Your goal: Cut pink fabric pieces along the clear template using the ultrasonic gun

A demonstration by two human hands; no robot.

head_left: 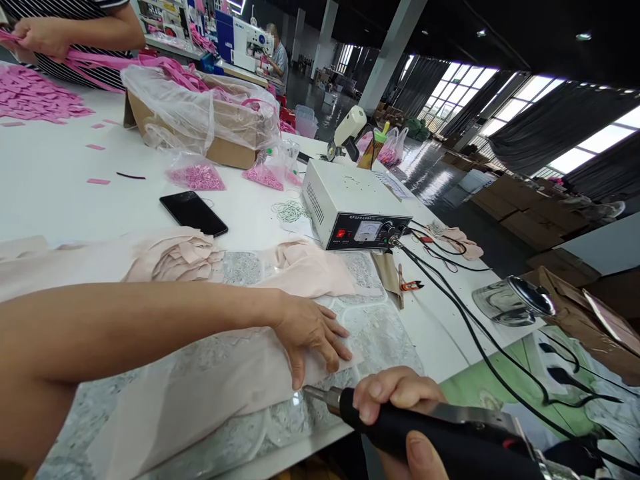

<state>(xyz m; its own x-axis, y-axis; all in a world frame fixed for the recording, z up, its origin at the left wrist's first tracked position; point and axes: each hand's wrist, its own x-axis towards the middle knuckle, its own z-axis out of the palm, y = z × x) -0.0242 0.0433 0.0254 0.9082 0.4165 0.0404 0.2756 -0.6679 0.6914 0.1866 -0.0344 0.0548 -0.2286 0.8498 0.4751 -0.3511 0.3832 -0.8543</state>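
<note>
My left hand lies flat with fingers spread on a pale pink fabric piece, pressing it onto a glass plate over white lace. My right hand grips a black handheld cutting tool; its metal tip touches the fabric's edge just below my left fingers. A cable runs from the tool to a white control box with a meter and a red switch.
A stack of pale pink cut pieces and a black phone lie beyond my arm. Bags of pink parts, a plastic-lined carton and pink labels sit farther back. Another person's hands work at top left. A glass lid lies right.
</note>
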